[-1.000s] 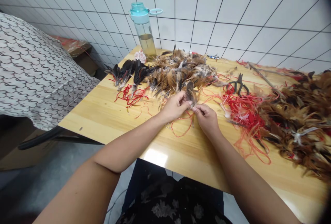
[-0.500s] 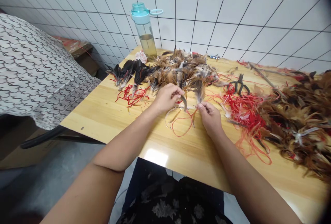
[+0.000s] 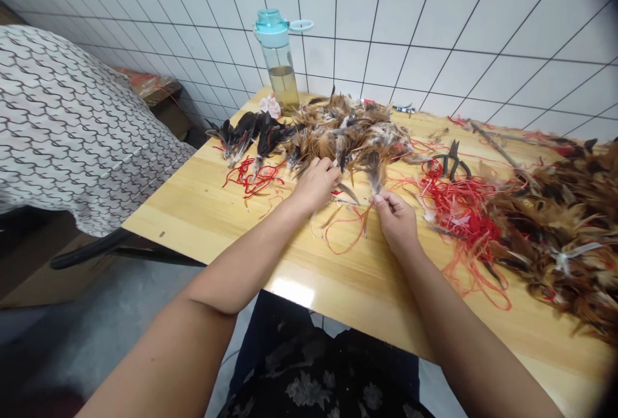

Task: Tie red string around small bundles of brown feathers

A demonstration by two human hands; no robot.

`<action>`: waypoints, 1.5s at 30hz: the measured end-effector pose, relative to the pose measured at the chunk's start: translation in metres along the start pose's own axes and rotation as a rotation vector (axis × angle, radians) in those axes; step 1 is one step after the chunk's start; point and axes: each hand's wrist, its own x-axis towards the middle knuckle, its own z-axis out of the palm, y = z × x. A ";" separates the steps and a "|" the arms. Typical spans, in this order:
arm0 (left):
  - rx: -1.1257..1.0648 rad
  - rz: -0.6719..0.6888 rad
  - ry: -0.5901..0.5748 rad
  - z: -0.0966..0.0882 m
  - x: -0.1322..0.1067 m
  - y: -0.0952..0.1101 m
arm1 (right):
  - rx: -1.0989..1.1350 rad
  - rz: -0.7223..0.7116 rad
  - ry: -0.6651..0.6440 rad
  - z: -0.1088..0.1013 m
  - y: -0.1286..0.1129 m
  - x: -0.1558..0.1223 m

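Observation:
My right hand [image 3: 396, 219] pinches the quill end of a small grey-brown feather bunch [image 3: 374, 174], its tips pointing away from me. My left hand [image 3: 318, 181] is at the near edge of a pile of brown feathers [image 3: 357, 127]. Its fingers are curled down, and the fingertips and anything between them are hidden. A loose dark feather [image 3: 349, 195] lies on the table between my hands. Nearer to me, a thin red string [image 3: 345, 252] makes a loop on the wood, one end running up near my right fingertips.
Black-handled pliers [image 3: 451, 160] lie beside a tangle of red string [image 3: 458, 212]. A large brown feather heap [image 3: 574, 212] covers the table's right side. Black feather bunches [image 3: 246, 131] and a water bottle [image 3: 284, 76] stand at the back left. Patterned cloth [image 3: 87, 128] is at left.
My left hand has moved away from me to the pile's edge, and the dark feather it was at now lies on the table. My right hand keeps its pinch. The view has shifted slightly.

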 end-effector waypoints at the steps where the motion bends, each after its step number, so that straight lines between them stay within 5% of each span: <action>1: -0.050 -0.014 0.024 -0.002 0.001 0.001 | -0.003 0.002 -0.003 0.000 0.000 0.000; 6: -0.241 -0.127 0.165 -0.017 0.005 0.001 | -0.003 0.002 -0.013 -0.001 0.001 0.000; 10: -0.137 -0.097 0.226 -0.022 0.005 -0.007 | -0.007 -0.006 -0.013 0.000 0.002 0.001; 26: 0.142 0.101 0.016 0.000 0.011 -0.015 | -0.019 -0.038 0.004 -0.001 0.001 0.000; 30: -0.097 0.036 0.117 -0.001 0.010 -0.014 | -0.017 -0.027 0.000 -0.001 0.001 0.000; 36: -0.842 -0.257 0.240 -0.009 0.007 0.005 | -0.014 -0.010 0.006 -0.002 0.001 0.000; 40: -1.306 -0.378 0.152 -0.011 0.003 0.028 | -0.002 0.004 0.003 -0.001 0.002 0.000; 45: -1.457 -0.409 -0.044 -0.008 -0.003 0.047 | -0.003 -0.008 -0.006 0.002 0.005 0.001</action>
